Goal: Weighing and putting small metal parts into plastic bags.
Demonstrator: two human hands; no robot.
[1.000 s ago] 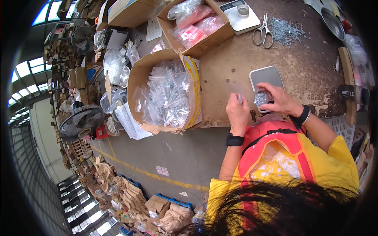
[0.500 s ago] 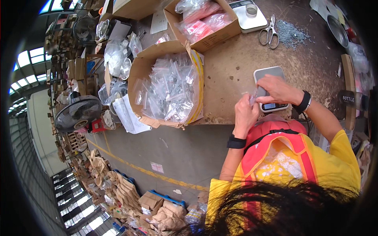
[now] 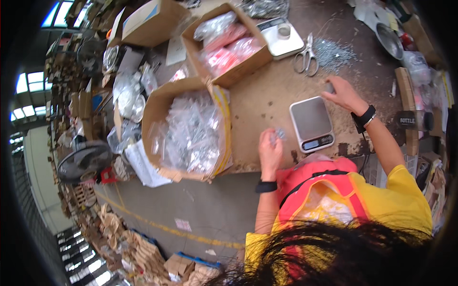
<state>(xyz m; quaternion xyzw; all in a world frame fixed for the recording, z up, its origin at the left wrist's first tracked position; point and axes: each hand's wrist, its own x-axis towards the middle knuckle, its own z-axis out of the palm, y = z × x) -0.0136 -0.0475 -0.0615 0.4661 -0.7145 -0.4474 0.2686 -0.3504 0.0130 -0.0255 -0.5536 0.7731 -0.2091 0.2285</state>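
My left hand point(image 3: 270, 153) pinches a small clear plastic bag point(image 3: 279, 134) with grey bits showing in it, just left of the digital scale point(image 3: 311, 119). Nothing lies on the scale's grey plate. Past its right far corner, my right hand point(image 3: 345, 95) has its fingers curled round a small grey, cup-like thing point(image 3: 329, 87), partly hidden by the fingers. Beyond that hand is a loose heap of small metal screws point(image 3: 334, 56). To the left, an open cardboard box point(image 3: 153, 106) is filled with small clear bags point(image 3: 191, 128).
Scissors point(image 3: 307, 58) lie beside the heap. Behind them stands a second white scale point(image 3: 290, 42) bearing a metal cup point(image 3: 283, 31). Another carton point(image 3: 248, 59) holds red and clear bags. A metal bowl point(image 3: 389, 42) sits far right, and a fan point(image 3: 83, 162) stands left.
My hands have moved apart: the left went left and nearer with the bag, the right farther off with the cup-like thing. The scale is uncovered. The whole view has shifted slightly.
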